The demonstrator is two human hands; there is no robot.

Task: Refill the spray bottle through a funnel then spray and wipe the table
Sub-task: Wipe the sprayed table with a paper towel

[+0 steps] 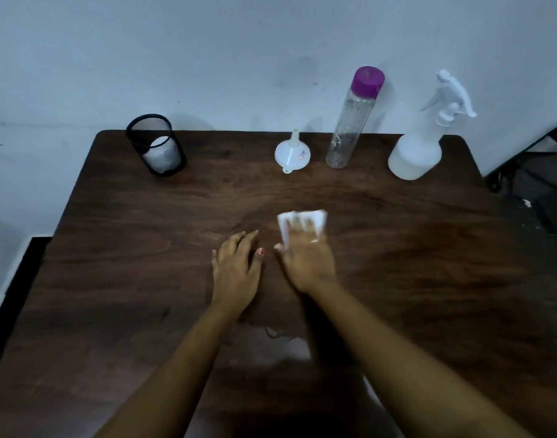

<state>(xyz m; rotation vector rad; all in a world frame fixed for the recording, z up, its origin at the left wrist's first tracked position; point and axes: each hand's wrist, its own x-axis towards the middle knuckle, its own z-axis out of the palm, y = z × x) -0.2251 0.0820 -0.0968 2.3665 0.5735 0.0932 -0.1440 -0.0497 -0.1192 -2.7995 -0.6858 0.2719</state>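
Observation:
My right hand (307, 263) presses a white tissue (286, 221) flat on the dark wooden table (112, 279), fingers spread over it and blurred. Beside it, my left hand (236, 270) rests palm down on the wood, fingers apart, holding nothing. At the back right stands the white spray bottle (417, 153) with its trigger head on. A clear water bottle (351, 128) with a purple cap stands to its left. The white funnel (292, 152) sits upside down, wide mouth on the table, next to that bottle.
A black mesh cup (157, 145) with white tissues inside stands at the back left. A pale wall runs behind the table. Dark metal legs and floor show past the table's right edge.

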